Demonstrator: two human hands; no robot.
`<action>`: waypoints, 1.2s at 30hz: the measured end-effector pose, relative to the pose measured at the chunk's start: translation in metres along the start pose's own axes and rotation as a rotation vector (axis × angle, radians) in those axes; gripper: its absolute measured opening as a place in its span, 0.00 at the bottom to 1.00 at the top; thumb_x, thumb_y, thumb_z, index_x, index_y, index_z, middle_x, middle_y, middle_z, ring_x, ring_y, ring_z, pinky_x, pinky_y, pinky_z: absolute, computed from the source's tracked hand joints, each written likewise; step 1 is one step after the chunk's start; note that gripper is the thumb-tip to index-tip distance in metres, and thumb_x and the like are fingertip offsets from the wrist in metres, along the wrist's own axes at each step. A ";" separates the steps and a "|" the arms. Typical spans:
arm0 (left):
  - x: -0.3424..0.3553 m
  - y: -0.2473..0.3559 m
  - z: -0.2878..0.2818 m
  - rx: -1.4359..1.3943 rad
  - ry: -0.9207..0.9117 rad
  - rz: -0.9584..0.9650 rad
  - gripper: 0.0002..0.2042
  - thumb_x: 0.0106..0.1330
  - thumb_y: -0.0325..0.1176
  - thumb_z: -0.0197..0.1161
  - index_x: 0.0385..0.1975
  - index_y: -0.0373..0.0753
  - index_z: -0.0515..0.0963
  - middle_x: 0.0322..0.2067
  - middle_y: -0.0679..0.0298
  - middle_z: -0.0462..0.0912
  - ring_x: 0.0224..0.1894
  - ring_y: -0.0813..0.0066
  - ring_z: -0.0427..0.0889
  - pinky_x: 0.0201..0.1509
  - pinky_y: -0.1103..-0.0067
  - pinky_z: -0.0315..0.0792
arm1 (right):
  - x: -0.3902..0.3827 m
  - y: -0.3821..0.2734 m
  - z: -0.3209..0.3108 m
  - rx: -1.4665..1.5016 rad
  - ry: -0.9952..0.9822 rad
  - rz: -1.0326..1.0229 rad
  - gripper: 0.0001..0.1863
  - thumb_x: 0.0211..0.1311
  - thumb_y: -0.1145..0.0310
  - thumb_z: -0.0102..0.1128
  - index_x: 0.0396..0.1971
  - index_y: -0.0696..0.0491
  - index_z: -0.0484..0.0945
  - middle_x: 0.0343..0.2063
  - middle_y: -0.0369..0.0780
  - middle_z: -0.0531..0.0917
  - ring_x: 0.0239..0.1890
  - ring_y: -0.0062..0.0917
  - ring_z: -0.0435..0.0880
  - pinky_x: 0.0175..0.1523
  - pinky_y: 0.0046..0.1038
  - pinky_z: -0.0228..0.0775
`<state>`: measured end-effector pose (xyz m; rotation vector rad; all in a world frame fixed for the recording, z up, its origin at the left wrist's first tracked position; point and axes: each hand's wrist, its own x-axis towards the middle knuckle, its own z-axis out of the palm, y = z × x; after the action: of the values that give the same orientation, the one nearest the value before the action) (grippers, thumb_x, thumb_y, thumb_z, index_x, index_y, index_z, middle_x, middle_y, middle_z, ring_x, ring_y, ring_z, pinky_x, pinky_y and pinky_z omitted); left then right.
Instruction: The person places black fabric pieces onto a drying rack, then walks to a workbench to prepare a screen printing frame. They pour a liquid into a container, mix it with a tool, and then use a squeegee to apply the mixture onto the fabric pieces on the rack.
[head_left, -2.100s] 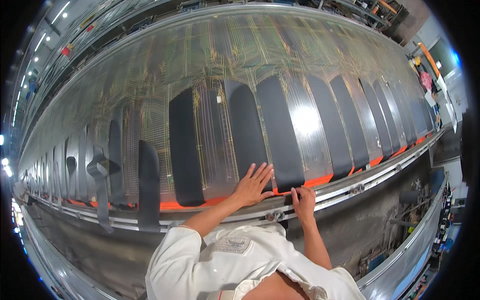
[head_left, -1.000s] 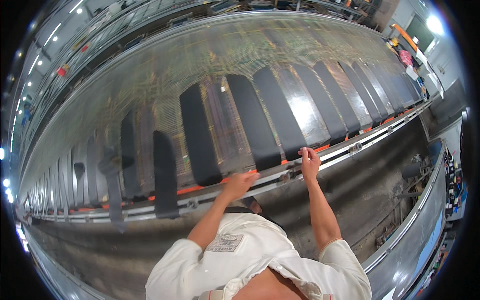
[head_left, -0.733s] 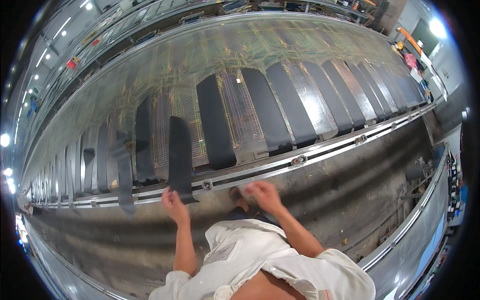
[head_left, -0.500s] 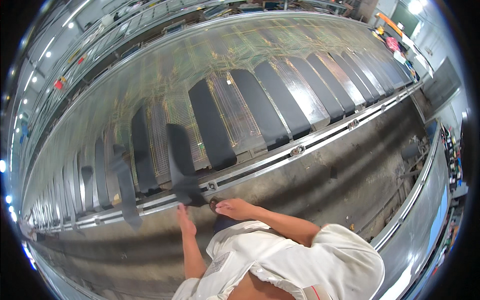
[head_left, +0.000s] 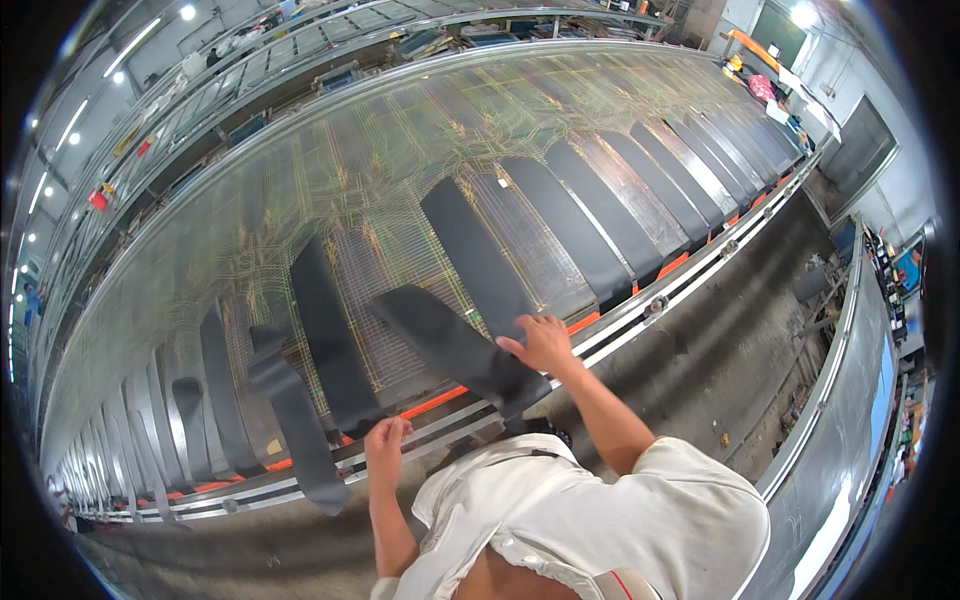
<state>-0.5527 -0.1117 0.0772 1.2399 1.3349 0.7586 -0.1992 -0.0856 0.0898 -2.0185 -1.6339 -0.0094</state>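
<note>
Black strips of sheet material lie side by side across a long metal table printed with fine coloured lines. My right hand [head_left: 545, 345], thumb and fingers apart, is at the lower end of one flat black strip [head_left: 475, 250]. Just below that hand, a loose, curled black strip [head_left: 440, 335] slants across the table, its near end hanging over the edge rail. My left hand [head_left: 387, 437] has its fingers drawn together beside the near end of another black strip [head_left: 330, 345]. Whether it pinches anything is too small to see.
A double metal rail [head_left: 640, 322] with an orange band [head_left: 435, 402] follows the table's near edge. Another loose strip [head_left: 300, 430] droops over it at the left. A second metal-topped table [head_left: 840, 450] stands at the right. Pink and orange items [head_left: 762, 87] sit at the far right end.
My right hand has moved up and right onto the table edge. The loose strip has shifted right and now slants more. The left hand's fingers have drawn together. Orange shows along the edge.
</note>
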 end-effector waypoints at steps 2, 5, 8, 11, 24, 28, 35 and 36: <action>0.028 0.001 -0.017 0.064 -0.152 -0.010 0.19 0.76 0.42 0.57 0.39 0.30 0.84 0.33 0.62 0.88 0.37 0.77 0.83 0.46 0.80 0.74 | -0.017 0.019 0.001 -0.098 -0.193 -0.022 0.21 0.56 0.45 0.71 0.23 0.50 0.86 0.30 0.38 0.88 0.37 0.36 0.84 0.55 0.43 0.66; 0.067 -0.019 -0.021 0.067 -0.436 -0.058 0.24 0.77 0.48 0.54 0.43 0.29 0.84 0.36 0.60 0.88 0.39 0.77 0.84 0.47 0.80 0.75 | -0.022 -0.004 -0.002 0.039 -0.553 0.116 0.20 0.54 0.47 0.73 0.25 0.51 0.86 0.28 0.39 0.88 0.36 0.35 0.85 0.56 0.42 0.66; 0.108 -0.022 0.018 0.102 -0.584 -0.212 0.34 0.74 0.61 0.51 0.46 0.28 0.83 0.38 0.56 0.88 0.39 0.73 0.86 0.48 0.79 0.77 | -0.029 -0.008 0.023 0.251 -0.445 0.237 0.21 0.52 0.47 0.74 0.26 0.52 0.87 0.26 0.39 0.87 0.36 0.35 0.85 0.56 0.41 0.66; 0.118 -0.009 0.050 0.090 -0.630 -0.434 0.39 0.71 0.67 0.51 0.47 0.27 0.82 0.38 0.54 0.88 0.36 0.71 0.87 0.46 0.79 0.79 | -0.031 -0.042 0.006 -0.032 -0.338 0.100 0.22 0.50 0.51 0.76 0.32 0.56 0.87 0.27 0.41 0.87 0.36 0.38 0.85 0.47 0.39 0.73; 0.151 0.036 0.073 -0.916 -0.574 -0.417 0.22 0.75 0.50 0.57 0.53 0.36 0.78 0.44 0.59 0.86 0.50 0.70 0.85 0.53 0.69 0.81 | 0.040 -0.079 -0.077 0.815 -0.929 0.117 0.26 0.61 0.63 0.74 0.54 0.61 0.77 0.42 0.38 0.86 0.45 0.17 0.80 0.52 0.26 0.73; 0.217 0.070 0.036 -1.077 -0.172 -0.341 0.15 0.71 0.35 0.63 0.51 0.30 0.79 0.46 0.55 0.86 0.47 0.61 0.86 0.54 0.63 0.81 | 0.053 -0.048 -0.085 0.643 -1.197 0.096 0.22 0.56 0.61 0.77 0.43 0.61 0.81 0.30 0.32 0.84 0.34 0.12 0.77 0.37 0.22 0.70; 0.189 0.172 -0.086 -0.972 0.045 0.277 0.08 0.65 0.31 0.70 0.40 0.41 0.79 0.37 0.64 0.87 0.35 0.74 0.88 0.36 0.78 0.83 | 0.082 -0.022 -0.137 0.259 -0.541 0.189 0.11 0.55 0.69 0.73 0.32 0.61 0.83 0.23 0.41 0.82 0.26 0.24 0.78 0.37 0.31 0.72; 0.178 0.173 -0.099 -0.972 0.076 0.308 0.07 0.64 0.30 0.70 0.39 0.42 0.79 0.37 0.65 0.87 0.36 0.73 0.88 0.36 0.78 0.83 | 0.086 -0.022 -0.135 0.219 -0.489 0.093 0.11 0.55 0.70 0.72 0.34 0.60 0.83 0.24 0.44 0.83 0.27 0.29 0.80 0.39 0.32 0.73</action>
<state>-0.5788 0.1206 0.2071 0.6166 0.6470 1.4557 -0.1530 -0.0603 0.2419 -2.0210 -1.7240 0.7168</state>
